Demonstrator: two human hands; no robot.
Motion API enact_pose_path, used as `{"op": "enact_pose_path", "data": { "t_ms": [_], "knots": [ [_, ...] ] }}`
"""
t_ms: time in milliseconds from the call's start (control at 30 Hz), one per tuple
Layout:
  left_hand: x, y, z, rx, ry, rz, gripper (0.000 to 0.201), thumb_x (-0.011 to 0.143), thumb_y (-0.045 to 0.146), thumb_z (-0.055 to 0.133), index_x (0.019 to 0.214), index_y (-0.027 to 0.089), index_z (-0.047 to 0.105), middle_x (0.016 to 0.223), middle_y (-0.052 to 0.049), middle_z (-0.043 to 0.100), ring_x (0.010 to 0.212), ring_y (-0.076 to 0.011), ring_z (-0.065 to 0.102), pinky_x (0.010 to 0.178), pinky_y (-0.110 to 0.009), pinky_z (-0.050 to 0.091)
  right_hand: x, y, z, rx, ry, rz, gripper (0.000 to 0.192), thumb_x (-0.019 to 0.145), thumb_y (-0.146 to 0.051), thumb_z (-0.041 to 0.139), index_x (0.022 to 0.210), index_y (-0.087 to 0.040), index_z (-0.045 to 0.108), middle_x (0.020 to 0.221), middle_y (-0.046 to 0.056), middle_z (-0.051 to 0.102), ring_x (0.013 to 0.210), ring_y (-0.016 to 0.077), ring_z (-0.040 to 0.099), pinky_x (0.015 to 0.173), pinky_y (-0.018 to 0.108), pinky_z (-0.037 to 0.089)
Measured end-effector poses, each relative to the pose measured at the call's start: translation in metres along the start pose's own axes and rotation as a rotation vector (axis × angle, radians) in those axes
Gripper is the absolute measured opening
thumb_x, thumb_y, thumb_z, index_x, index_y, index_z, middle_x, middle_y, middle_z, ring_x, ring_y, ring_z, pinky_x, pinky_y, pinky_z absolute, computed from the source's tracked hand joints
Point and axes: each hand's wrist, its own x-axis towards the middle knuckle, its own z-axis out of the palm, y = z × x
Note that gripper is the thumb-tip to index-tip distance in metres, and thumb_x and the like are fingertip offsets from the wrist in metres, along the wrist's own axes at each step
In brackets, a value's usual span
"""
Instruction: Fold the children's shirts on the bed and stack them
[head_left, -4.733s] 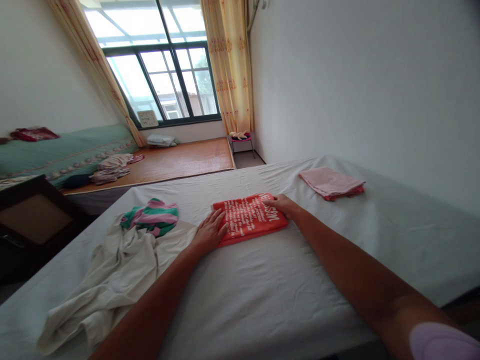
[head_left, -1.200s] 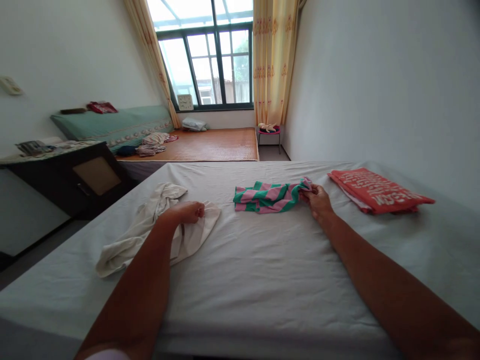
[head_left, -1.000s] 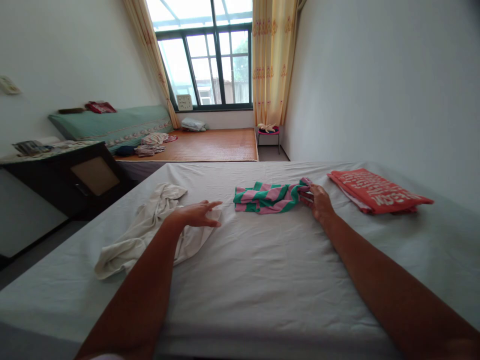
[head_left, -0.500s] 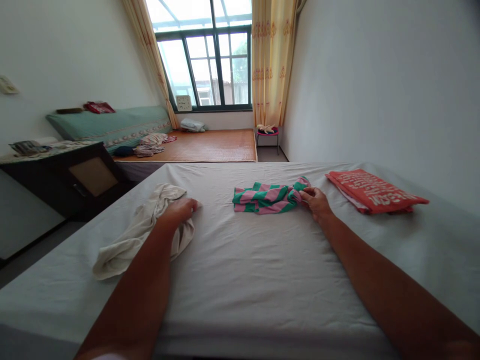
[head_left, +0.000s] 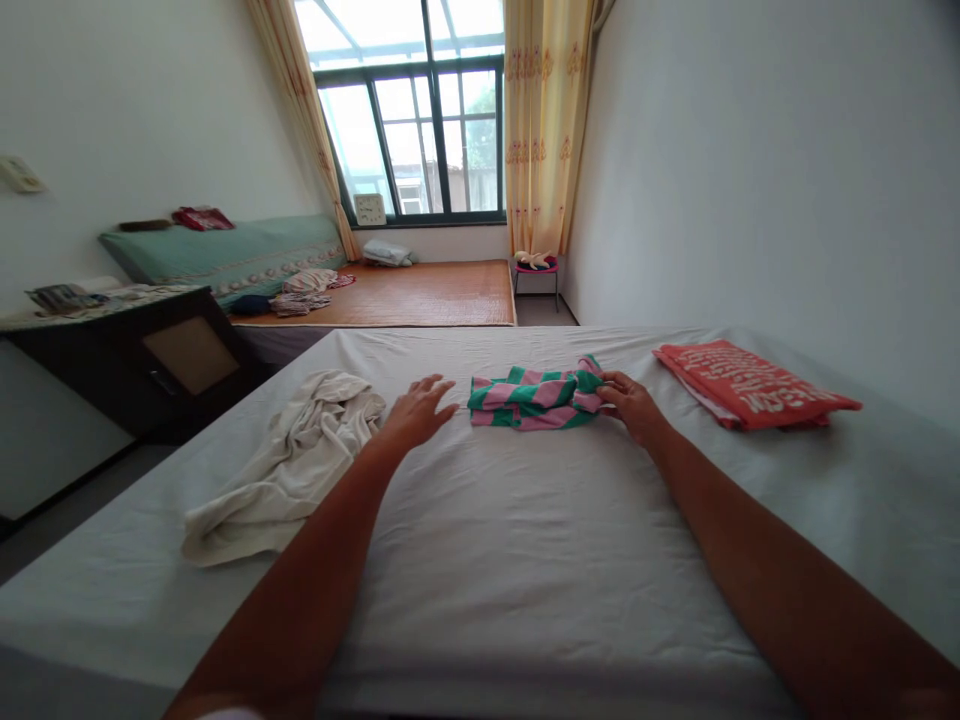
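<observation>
A pink and green checked garment (head_left: 525, 400) lies gathered into a narrow strip on the pale sheet, its right end bunched up. My right hand (head_left: 628, 402) has its fingers and thumb closed on that bunched end. Just short of the garment's left edge, my left hand (head_left: 420, 412) is open with its fingers spread and nothing in them. Behind my left forearm, a crumpled off-white cloth (head_left: 300, 465) rests on the sheet, partly covered by the arm.
A folded red cloth with white lettering (head_left: 750, 385) lies to the right on the sheeted surface (head_left: 540, 560). A dark cabinet (head_left: 187, 350) stands at left. Beyond are a low bed with a brown mat (head_left: 435, 290), a small stool (head_left: 536, 268) and a window.
My left hand has left the off-white cloth and moved right toward the checked garment, its fingers opening. The garment's bunched right end has been tucked slightly left by my right hand.
</observation>
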Motion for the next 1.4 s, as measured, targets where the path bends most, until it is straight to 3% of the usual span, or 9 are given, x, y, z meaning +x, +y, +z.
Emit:
{"op": "enact_pose_path", "data": {
  "t_ms": [167, 367, 533, 767, 867, 967, 1133, 1267, 1400],
  "knots": [
    [0.008, 0.032, 0.043, -0.077, -0.067, 0.151, 0.057, 0.093, 0.044, 0.044, 0.147, 0.031, 0.032, 0.145, -0.009, 0.044, 0.130, -0.0279, 0.041, 0.103, -0.044, 0.036, -0.019, -0.023, 0.016, 0.113, -0.352, -0.063, 0.031, 0.065, -0.032, 0.078, 0.092, -0.022, 0.067, 0.082, -0.001, 0.068, 0.067, 0.0120, 0.062, 0.057, 0.022, 0.050],
    [0.018, 0.038, 0.049, -0.128, 0.030, 0.131, 0.030, 0.089, 0.035, 0.051, 0.115, 0.027, 0.064, 0.115, -0.006, 0.062, 0.110, -0.0233, 0.055, 0.092, -0.034, 0.044, -0.022, -0.031, 0.014, 0.204, -0.368, -0.062, 0.041, 0.067, -0.036, 0.078, 0.104, -0.019, 0.068, 0.093, 0.005, 0.072, 0.079, 0.0179, 0.067, 0.068, 0.029, 0.055],
    [0.026, 0.028, 0.027, -0.308, 0.215, 0.014, 0.013, 0.079, 0.024, 0.056, 0.087, 0.022, 0.067, 0.095, -0.004, 0.066, 0.094, -0.0200, 0.059, 0.086, -0.033, 0.048, -0.004, -0.030, -0.003, 0.207, -0.155, -0.097, 0.028, 0.067, -0.033, 0.075, 0.092, -0.020, 0.068, 0.086, 0.002, 0.072, 0.076, 0.0149, 0.066, 0.066, 0.025, 0.055],
    [0.026, -0.027, 0.001, -0.797, 0.648, -0.271, 0.022, 0.069, 0.031, 0.059, 0.085, 0.015, 0.061, 0.083, -0.003, 0.066, 0.079, -0.0162, 0.062, 0.077, -0.029, 0.051, 0.024, -0.009, -0.039, 0.333, 0.322, -0.051, 0.019, 0.061, -0.021, 0.072, 0.075, -0.023, 0.059, 0.064, -0.007, 0.059, 0.052, 0.0058, 0.054, 0.046, 0.014, 0.047],
    [0.020, -0.035, 0.005, -0.771, 0.609, -0.310, 0.021, 0.066, 0.029, 0.058, 0.083, 0.016, 0.060, 0.080, -0.002, 0.064, 0.075, -0.0151, 0.060, 0.073, -0.027, 0.050, 0.024, 0.006, -0.038, 0.090, 0.381, -0.022, 0.019, 0.062, -0.023, 0.070, 0.078, -0.021, 0.060, 0.069, -0.003, 0.060, 0.059, 0.0100, 0.058, 0.050, 0.020, 0.051],
    [0.018, -0.034, 0.014, -0.773, 0.498, -0.263, 0.039, 0.067, 0.030, 0.058, 0.101, 0.013, 0.060, 0.078, -0.002, 0.062, 0.071, -0.0145, 0.058, 0.068, -0.026, 0.048, 0.019, 0.012, -0.027, -0.265, 0.345, -0.270, 0.027, 0.069, -0.030, 0.067, 0.095, -0.021, 0.064, 0.096, 0.005, 0.068, 0.083, 0.0180, 0.063, 0.072, 0.032, 0.055],
    [0.018, -0.033, 0.023, -0.667, 0.246, -0.228, 0.055, 0.072, 0.043, 0.058, 0.116, 0.010, 0.060, 0.075, -0.003, 0.064, 0.068, -0.0165, 0.058, 0.064, -0.027, 0.046, 0.010, 0.022, -0.003, -0.782, -0.036, -0.600, 0.047, 0.079, -0.033, 0.061, 0.125, -0.024, 0.058, 0.133, 0.009, 0.057, 0.125, 0.0271, 0.049, 0.108, 0.046, 0.035],
    [0.017, -0.035, 0.023, -0.521, 0.118, -0.163, 0.034, 0.071, 0.041, 0.059, 0.092, 0.017, 0.071, 0.077, -0.003, 0.068, 0.076, -0.0183, 0.060, 0.069, -0.027, 0.045, 0.013, 0.034, -0.002, -0.977, -0.125, -0.576, 0.040, 0.078, -0.015, 0.054, 0.115, -0.022, 0.067, 0.119, 0.010, 0.066, 0.116, 0.0272, 0.056, 0.103, 0.045, 0.039],
    [0.018, -0.030, 0.012, -0.695, 0.304, -0.165, 0.032, 0.071, 0.042, 0.059, 0.087, 0.016, 0.068, 0.071, 0.000, 0.063, 0.069, -0.0150, 0.055, 0.066, -0.025, 0.043, 0.017, 0.025, -0.013, -0.961, -0.042, -0.509, 0.031, 0.076, -0.010, 0.047, 0.088, -0.023, 0.072, 0.096, 0.004, 0.072, 0.095, 0.0220, 0.064, 0.093, 0.037, 0.045]
  ]
}}
